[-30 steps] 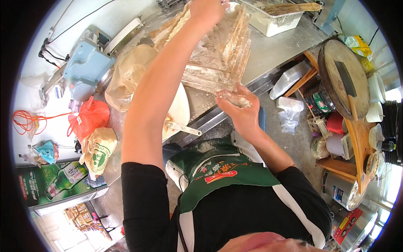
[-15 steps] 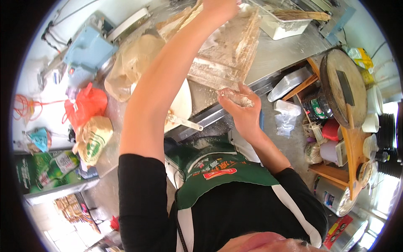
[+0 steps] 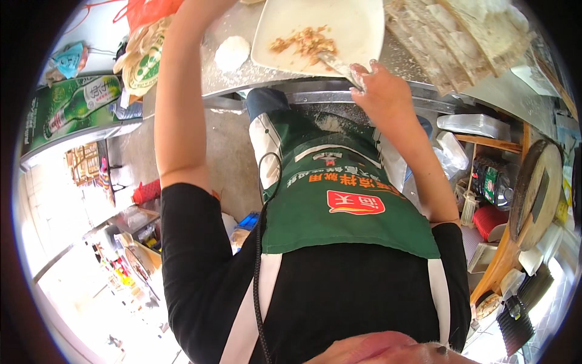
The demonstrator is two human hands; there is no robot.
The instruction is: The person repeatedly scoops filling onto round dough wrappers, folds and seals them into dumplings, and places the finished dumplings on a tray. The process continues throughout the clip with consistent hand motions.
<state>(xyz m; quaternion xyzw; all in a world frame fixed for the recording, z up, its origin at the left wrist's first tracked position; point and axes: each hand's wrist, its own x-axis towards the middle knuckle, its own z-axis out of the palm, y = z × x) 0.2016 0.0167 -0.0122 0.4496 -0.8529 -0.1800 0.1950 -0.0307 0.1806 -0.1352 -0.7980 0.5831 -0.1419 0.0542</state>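
My right hand [image 3: 385, 91], dusted with flour, is closed round the handle of a flat, pale filling spatula [image 3: 339, 68]. The spatula's tip reaches into a crumbly brown filling [image 3: 308, 43]. This filling lies in a white square dish [image 3: 357, 24] near the counter's front edge. Left of the dish, a flat round white piece [image 3: 233, 53], apparently floured dough, rests on the counter. My left hand [image 3: 217, 6] is mostly cut off by the top edge; its fingers and anything in them are hidden.
Flour-dusted wooden boards [image 3: 433, 45] lie right of the dish on the steel counter [image 3: 276, 80]. Plastic bags [image 3: 145, 57] stand at the left. A shelf to the right bears clear containers [image 3: 474, 126] and a round wooden board [image 3: 536, 194].
My right hand, earlier cupped and floury below the wooden boards, now grips the spatula in the dish. My left hand has left the boards for the upper left. The view has shifted.
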